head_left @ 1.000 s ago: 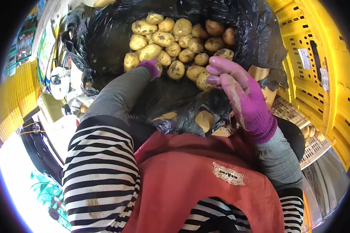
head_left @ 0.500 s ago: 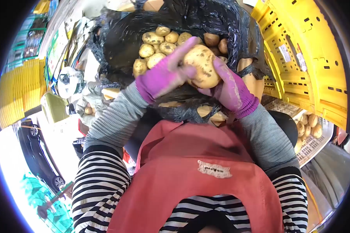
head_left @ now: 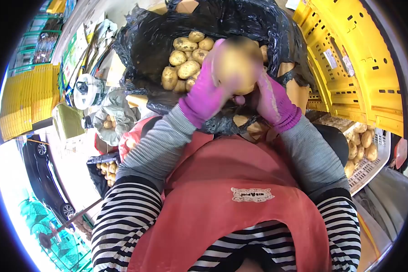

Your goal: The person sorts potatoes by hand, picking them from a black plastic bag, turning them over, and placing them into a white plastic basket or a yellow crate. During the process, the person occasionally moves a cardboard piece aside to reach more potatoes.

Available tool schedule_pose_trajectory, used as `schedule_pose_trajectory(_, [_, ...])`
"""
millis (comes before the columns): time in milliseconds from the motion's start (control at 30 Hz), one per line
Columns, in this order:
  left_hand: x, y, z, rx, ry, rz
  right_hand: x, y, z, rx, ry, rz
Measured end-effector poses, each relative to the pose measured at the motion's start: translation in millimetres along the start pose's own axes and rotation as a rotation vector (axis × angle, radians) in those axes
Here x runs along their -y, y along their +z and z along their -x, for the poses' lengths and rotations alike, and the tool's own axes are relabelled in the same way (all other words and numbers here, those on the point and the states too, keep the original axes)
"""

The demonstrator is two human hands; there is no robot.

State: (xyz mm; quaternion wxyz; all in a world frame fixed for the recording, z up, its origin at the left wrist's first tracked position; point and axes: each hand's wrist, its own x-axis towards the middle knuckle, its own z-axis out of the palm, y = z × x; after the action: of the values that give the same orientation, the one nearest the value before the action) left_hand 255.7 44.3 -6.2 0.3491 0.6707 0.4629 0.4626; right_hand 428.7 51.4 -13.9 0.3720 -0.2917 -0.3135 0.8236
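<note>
A large potato (head_left: 238,63), smeared by motion, is between my two purple-gloved hands above a box lined with black plastic (head_left: 145,54). My left hand (head_left: 209,93) presses against its left side and is blurred too. On the right side, my right hand (head_left: 273,97) holds the same potato, with dirt on the glove's thumb side. Below and behind them, several potatoes (head_left: 188,69) with brown patches lie in the lined box. Part of that pile is hidden by the held potato.
A tall yellow crate (head_left: 362,68) stands on the right. Under it, a white basket (head_left: 380,154) holds several potatoes. To the left are a grey plastic bag (head_left: 115,111), a dark container of potatoes (head_left: 97,170), a white round scale (head_left: 87,90) and stacked yellow crates (head_left: 29,102).
My left hand has moved right and closed in against the potato's left side. The potato has turned and now looks blurred. My right hand has stayed nearly in place.
</note>
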Motion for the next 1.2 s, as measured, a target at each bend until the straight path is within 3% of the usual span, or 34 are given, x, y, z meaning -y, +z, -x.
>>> schedule_pose_trajectory(100, [9, -11, -5, 0.051, 0.091, -0.216, -7, 2, 2, 0.018, -0.026, -0.012])
schedule_pose_trajectory(133, [26, -9, -7, -0.038, -0.095, 0.203, -4, 3, 3, 0.058, -0.008, 0.013])
schedule_pose_trajectory(200, [17, -21, -15, -0.038, -0.170, 0.151, 0, 5, 4, 0.091, -0.001, 0.004])
schedule_pose_trajectory(300, [17, -20, -21, 0.045, -0.298, 0.188, 11, -4, -4, -0.066, -0.002, 0.371])
schedule_pose_trajectory(333, [15, -16, -18, 0.083, -0.369, 0.244, -6, -12, -10, -0.135, -0.394, 0.621])
schedule_pose_trajectory(433, [11, 4, -11, 0.084, -0.559, 0.677, -4, -17, -8, -0.224, -0.833, 1.360])
schedule_pose_trajectory(467, [6, 3, -14, 0.108, -0.604, 0.759, -2, -12, -8, -0.293, -0.851, 1.328])
schedule_pose_trajectory(567, [0, 4, -9, 0.180, -0.705, 0.886, 9, -11, 1, -0.287, -0.547, 0.912])
schedule_pose_trajectory(633, [0, 2, -6, 0.253, -0.764, 0.946, 9, -23, -9, -0.343, -0.606, 0.927])
schedule_pose_trajectory(767, [1, 2, -9, 0.122, -0.812, 0.958, -3, -12, -7, -0.317, -0.568, 0.982])
schedule_pose_trajectory(900, [-6, 0, -11, 0.084, -0.814, 0.827, -7, -13, -8, -0.269, -0.676, 1.007])
schedule_pose_trajectory(933, [-9, -2, -13, 0.073, -0.837, 0.770, -5, -19, -10, -0.250, -0.555, 0.879])
schedule_pose_trajectory(1000, [-3, 0, -13, 0.064, -0.600, 0.804, -1, -29, -13, -0.212, -0.325, 0.620])
schedule_pose_trajectory(1067, [-10, -3, -17, 0.061, -0.445, 0.848, -2, -20, -11, -0.138, -0.129, 0.100])
schedule_pose_trajectory(1100, [-4, -9, -20, 0.136, -0.321, 0.664, 0, -12, -9, -0.095, -0.032, -0.157])
schedule_pose_trajectory(1133, [7, -19, -23, 0.207, -0.200, 0.481, 9, -2, -1, -0.032, -0.007, -0.176])
schedule_pose_trajectory(1167, [8, -23, -26, 0.271, -0.079, 0.296, 5, -6, -2, -0.062, -0.117, 0.069])
schedule_pose_trajectory(1200, [3, -22, -22, 0.235, -0.279, 0.618, -2, -14, -4, -0.086, -0.224, 0.315])
